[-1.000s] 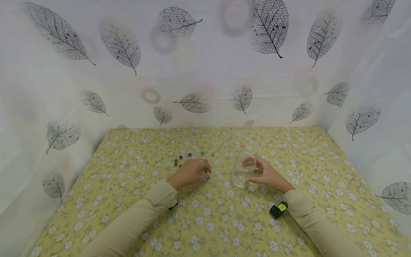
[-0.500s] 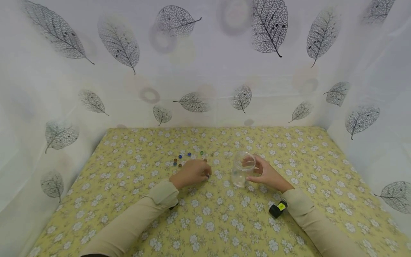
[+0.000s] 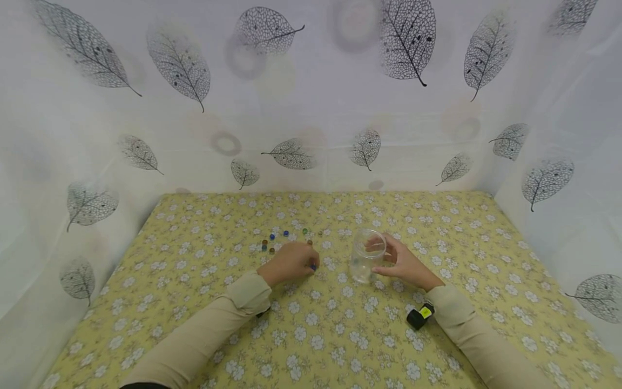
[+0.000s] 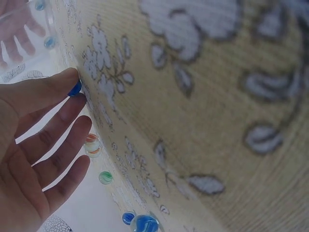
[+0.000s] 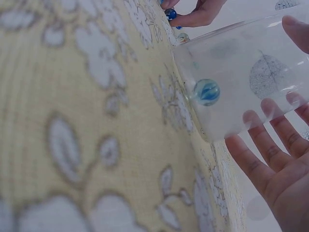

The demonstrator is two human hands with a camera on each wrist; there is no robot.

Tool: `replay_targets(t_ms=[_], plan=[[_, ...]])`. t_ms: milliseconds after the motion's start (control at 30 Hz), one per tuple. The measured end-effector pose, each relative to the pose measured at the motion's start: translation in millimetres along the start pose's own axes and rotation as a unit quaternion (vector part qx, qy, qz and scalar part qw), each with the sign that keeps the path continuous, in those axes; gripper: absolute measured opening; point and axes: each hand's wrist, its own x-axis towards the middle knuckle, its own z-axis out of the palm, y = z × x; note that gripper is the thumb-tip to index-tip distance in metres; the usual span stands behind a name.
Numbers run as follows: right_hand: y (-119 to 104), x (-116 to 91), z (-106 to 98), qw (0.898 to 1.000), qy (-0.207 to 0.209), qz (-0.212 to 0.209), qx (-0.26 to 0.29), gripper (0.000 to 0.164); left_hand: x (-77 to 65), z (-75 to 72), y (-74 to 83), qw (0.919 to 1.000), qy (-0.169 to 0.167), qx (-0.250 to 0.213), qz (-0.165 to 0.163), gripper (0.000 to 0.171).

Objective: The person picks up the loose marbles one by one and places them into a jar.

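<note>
Our left hand is pinching a blue marble, our right hand gripping the clear jar; we're probably needing a secure lift.

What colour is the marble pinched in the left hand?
Blue. The left hand partly covers the marble, which shows best in the left wrist view.
</note>
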Motion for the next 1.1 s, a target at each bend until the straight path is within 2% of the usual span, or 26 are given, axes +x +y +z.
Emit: replay_targets(t_ms=[367, 633, 933, 1100], plan=[[0.4, 0.6, 0.8, 1.0, 0.002, 0.003, 0.003, 0.059, 2.3, 3.3, -2.6, 0.9999, -0.01, 0.004, -0.005, 0.008], [1.1, 0.5, 1.7, 1.0, 0.005, -0.006, 0.0, 0.057, 3.4, -0.5, -2.9, 0.9998, -0.004, -0.015, -0.013, 0.006], [-3.2, 0.3, 2.0, 1.0, 0.004, 0.002, 0.008, 0.057, 4.1, -23.1, 5.9, 0.9993, 0.006, -0.015, -0.032, 0.013], [-3.0, 0.0, 1.8, 1.0, 0.002, 0.001, 0.008, 0.058, 3.7, -35.9, 11.5, 0.9986, 0.043, -0.02, -0.022, 0.015]])
